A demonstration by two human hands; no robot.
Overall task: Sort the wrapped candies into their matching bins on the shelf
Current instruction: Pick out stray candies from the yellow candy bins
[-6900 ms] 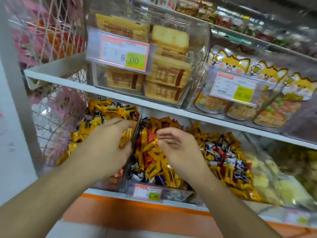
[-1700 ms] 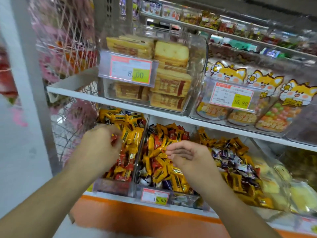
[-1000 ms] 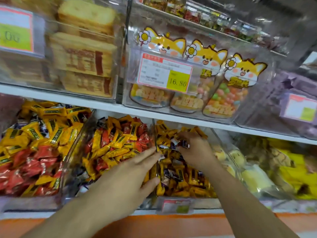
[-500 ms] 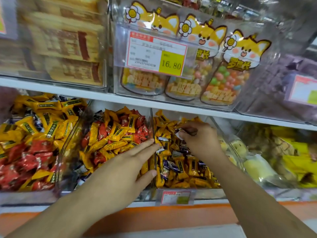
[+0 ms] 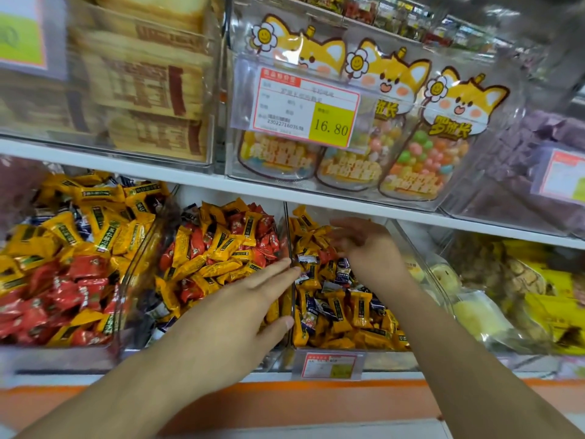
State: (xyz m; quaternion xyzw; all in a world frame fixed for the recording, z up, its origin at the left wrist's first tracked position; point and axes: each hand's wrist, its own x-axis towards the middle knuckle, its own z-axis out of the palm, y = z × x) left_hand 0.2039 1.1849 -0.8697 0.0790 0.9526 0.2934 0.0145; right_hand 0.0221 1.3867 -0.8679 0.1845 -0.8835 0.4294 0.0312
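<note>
A shop; price tag (image 5: 308, 107) on shelf (image 5: 126, 166) bins of sweets

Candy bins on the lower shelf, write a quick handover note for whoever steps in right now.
Left hand: open, fingers straight, over the middle bin of red and yellow candies.
Right hand: blurred at the back of the right bin of yellow and dark-wrapped candies; whether it holds one is unclear.
Left bin mixes yellow and red wrappers.
Done: cannot tell.
Left: all three bins look mixed; keep sorting.

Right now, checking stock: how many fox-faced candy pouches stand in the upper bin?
3, side by side: left pouch behind the price tag, middle pouch, right pouch. More may hide behind.
</note>
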